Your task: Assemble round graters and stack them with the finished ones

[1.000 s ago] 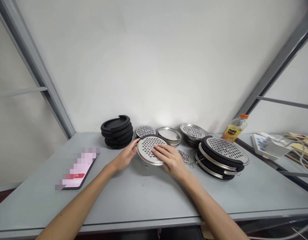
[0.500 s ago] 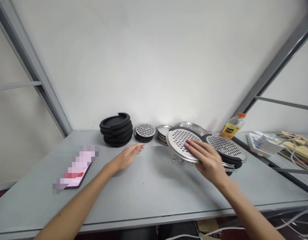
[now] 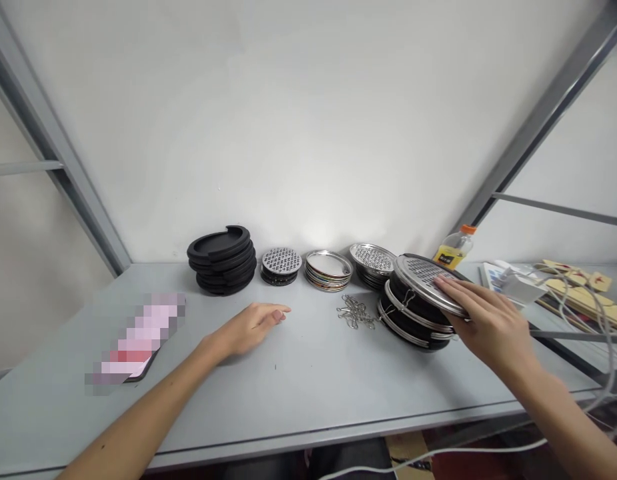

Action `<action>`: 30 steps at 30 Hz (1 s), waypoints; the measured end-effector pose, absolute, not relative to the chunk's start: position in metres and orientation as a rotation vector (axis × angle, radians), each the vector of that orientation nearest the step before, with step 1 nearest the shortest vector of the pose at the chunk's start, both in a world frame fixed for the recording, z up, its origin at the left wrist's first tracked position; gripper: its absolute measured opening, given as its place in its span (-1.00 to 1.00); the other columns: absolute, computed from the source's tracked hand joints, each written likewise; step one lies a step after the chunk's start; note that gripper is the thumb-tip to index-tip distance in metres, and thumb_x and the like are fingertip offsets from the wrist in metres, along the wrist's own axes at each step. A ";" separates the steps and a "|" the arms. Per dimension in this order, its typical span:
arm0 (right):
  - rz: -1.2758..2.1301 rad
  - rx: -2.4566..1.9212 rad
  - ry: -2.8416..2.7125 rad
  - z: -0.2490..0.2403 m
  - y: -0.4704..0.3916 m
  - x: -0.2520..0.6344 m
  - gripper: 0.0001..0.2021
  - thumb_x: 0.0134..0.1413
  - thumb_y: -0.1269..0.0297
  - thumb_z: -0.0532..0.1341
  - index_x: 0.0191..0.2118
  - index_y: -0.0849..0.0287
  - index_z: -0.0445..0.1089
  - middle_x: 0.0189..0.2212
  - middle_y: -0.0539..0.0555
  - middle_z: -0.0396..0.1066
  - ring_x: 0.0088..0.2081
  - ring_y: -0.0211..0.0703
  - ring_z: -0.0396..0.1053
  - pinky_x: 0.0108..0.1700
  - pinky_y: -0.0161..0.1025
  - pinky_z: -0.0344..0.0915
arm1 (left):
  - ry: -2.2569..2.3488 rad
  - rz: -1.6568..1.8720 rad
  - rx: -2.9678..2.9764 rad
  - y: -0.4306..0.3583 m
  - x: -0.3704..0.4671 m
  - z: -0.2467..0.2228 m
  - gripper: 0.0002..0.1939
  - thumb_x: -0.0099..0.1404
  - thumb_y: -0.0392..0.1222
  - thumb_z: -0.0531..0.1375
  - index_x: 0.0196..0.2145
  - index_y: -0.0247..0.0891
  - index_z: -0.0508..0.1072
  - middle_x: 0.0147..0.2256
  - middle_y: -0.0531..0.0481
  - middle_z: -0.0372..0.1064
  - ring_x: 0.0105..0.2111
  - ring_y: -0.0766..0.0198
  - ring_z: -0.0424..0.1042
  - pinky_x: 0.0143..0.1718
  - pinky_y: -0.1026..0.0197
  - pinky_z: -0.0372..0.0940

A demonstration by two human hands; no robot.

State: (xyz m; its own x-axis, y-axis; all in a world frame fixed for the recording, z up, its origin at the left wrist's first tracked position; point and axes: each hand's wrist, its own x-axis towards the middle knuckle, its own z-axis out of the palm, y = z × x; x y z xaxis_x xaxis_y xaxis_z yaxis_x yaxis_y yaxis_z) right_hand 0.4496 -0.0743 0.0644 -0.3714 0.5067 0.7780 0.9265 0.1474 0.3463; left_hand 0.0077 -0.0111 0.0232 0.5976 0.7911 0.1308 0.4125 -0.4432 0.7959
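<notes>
Stacking step, apparently: right hand grips black-rimmed perforated metal disc over matching stack, left hand loosely open, empty; release calls for level seating.

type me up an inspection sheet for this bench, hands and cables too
Surface: grey table, small dark mark near the front.
Job's things: stacked black holders, small holed discs, shiny plates, larger holed plates, pile of metal clips, black-and-silver stack.
Clutter: phone at left, orange-capped bottle behind the stack.
Hands: left hand holds nothing; right hand grips a holed metal disc at the stack's top, contact with the stack unclear.
Cables: white cables at right and below the table's front edge.
Surroundings: white wall, grey frame.
</notes>
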 end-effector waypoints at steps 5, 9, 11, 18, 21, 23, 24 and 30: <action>-1.247 -1.311 -1.852 0.060 -0.067 0.453 -0.61 0.09 0.26 0.27 0.06 0.13 0.40 -0.19 0.08 0.57 -0.11 -0.08 0.49 -0.13 -0.27 0.30 | 0.940 0.649 2.070 -0.010 0.006 0.020 -0.49 0.44 0.11 -0.09 0.09 -0.26 0.40 -0.07 -0.17 0.47 -0.04 0.08 0.43 0.02 0.04 0.29; -1.286 -1.307 -1.805 0.062 -0.061 0.452 -0.65 0.07 0.17 0.30 -0.02 0.16 0.46 -0.26 0.06 0.59 -0.16 -0.11 0.51 -0.16 -0.32 0.30 | 0.933 0.642 2.081 -0.010 0.007 0.022 -0.48 0.44 0.11 -0.10 0.08 -0.27 0.42 -0.07 -0.17 0.47 -0.04 0.08 0.44 0.01 0.05 0.29; -1.316 -1.293 -1.803 0.063 -0.059 0.452 -0.64 0.05 0.15 0.31 -0.03 0.16 0.47 -0.27 0.04 0.59 -0.18 -0.12 0.51 -0.20 -0.32 0.30 | 0.940 0.639 2.095 -0.011 0.007 0.024 -0.48 0.44 0.11 -0.10 0.07 -0.27 0.43 -0.07 -0.16 0.48 -0.05 0.09 0.44 0.01 0.05 0.29; -1.327 -1.299 -1.899 0.064 -0.059 0.453 -0.61 0.04 0.12 0.30 -0.01 0.15 0.46 -0.21 0.05 0.58 -0.18 -0.13 0.50 -0.23 -0.31 0.29 | 0.939 0.628 2.158 -0.011 0.007 0.028 -0.50 0.45 0.10 -0.09 0.03 -0.24 0.46 0.00 -0.14 0.44 -0.01 0.08 0.42 0.05 0.06 0.26; -1.292 -1.347 -1.907 0.065 -0.062 0.453 -0.60 0.07 0.09 0.26 -0.02 0.19 0.45 -0.19 0.07 0.57 -0.16 -0.10 0.49 -0.19 -0.28 0.31 | 0.923 0.637 2.172 -0.011 0.008 0.029 -0.50 0.44 0.09 -0.09 0.02 -0.25 0.47 -0.01 -0.15 0.45 -0.01 0.07 0.42 0.05 0.05 0.26; -1.273 -1.386 -1.896 0.066 -0.065 0.452 -0.60 0.10 0.07 0.22 -0.01 0.20 0.44 -0.20 0.08 0.57 -0.16 -0.07 0.49 -0.20 -0.26 0.32 | 0.932 0.626 2.174 -0.011 0.008 0.029 -0.49 0.45 0.10 -0.09 0.02 -0.26 0.47 0.00 -0.15 0.44 -0.01 0.07 0.42 0.05 0.05 0.26; -1.260 -1.410 -1.890 0.066 -0.066 0.451 -0.60 0.11 0.07 0.20 -0.01 0.20 0.43 -0.19 0.08 0.56 -0.15 -0.06 0.49 -0.20 -0.25 0.32 | 0.936 0.622 2.175 -0.011 0.008 0.029 -0.49 0.45 0.10 -0.09 0.02 -0.26 0.47 0.00 -0.15 0.44 -0.01 0.07 0.42 0.05 0.05 0.26; -1.146 -1.484 -1.936 0.062 -0.069 0.448 -0.57 0.13 0.06 0.19 0.05 0.20 0.37 -0.09 0.13 0.52 -0.05 -0.02 0.44 -0.07 -0.21 0.31 | 0.942 0.626 2.183 -0.011 0.008 0.026 -0.49 0.44 0.10 -0.08 0.01 -0.26 0.47 0.01 -0.16 0.43 0.00 0.07 0.42 0.05 0.05 0.27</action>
